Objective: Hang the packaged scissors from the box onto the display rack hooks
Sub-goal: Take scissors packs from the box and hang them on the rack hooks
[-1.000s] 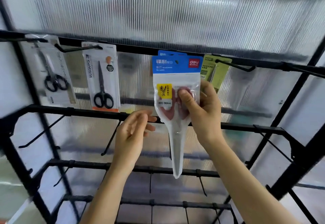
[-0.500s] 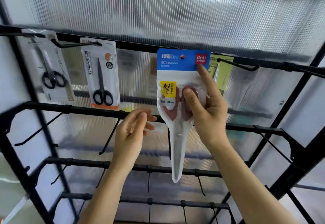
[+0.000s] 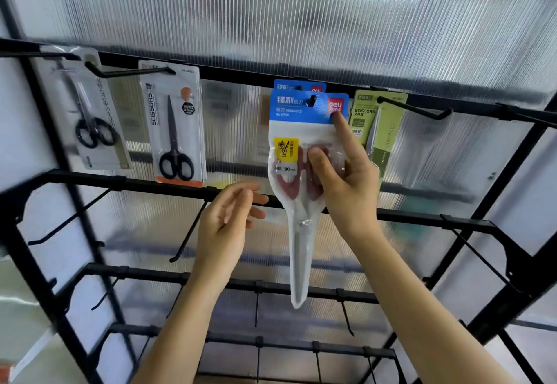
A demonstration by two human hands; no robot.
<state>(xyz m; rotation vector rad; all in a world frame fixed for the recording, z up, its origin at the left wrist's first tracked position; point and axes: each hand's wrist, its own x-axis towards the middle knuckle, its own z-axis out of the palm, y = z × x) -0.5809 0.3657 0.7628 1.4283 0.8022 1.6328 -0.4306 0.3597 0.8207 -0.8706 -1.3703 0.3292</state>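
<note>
The right index finger [image 3: 340, 122] points straight up with its tip on the blue header of the pack [image 3: 289, 118]. The thumb [image 3: 319, 162] presses the clear front over the red handles, and the other fingers curl out of sight behind the pouch, so the right hand [image 3: 349, 190] pinches the pack. The pack hangs upright with its blade end down, and the tip of a hook [image 3: 312, 100] shows through the header hole. The left hand [image 3: 229, 220] is just left of the pack, apart from it, fingers loosely bent and holding nothing.

Close behind on the same hook a second blue pack [image 3: 298, 85] shows only its top edge, the front one covering the rest. Just to the right a green pack [image 3: 381, 130] hangs on its own hook, its lower left corner hidden by the right hand. Well to the left hang a black-scissors pack [image 3: 176, 124] and, further out, a blurred grey pack [image 3: 84, 112]. All hang from the top bar of the black rack [image 3: 235, 73]. Bare hooks jut from the lower bars, and a ribbed translucent panel [image 3: 271, 15] stands behind.
</note>
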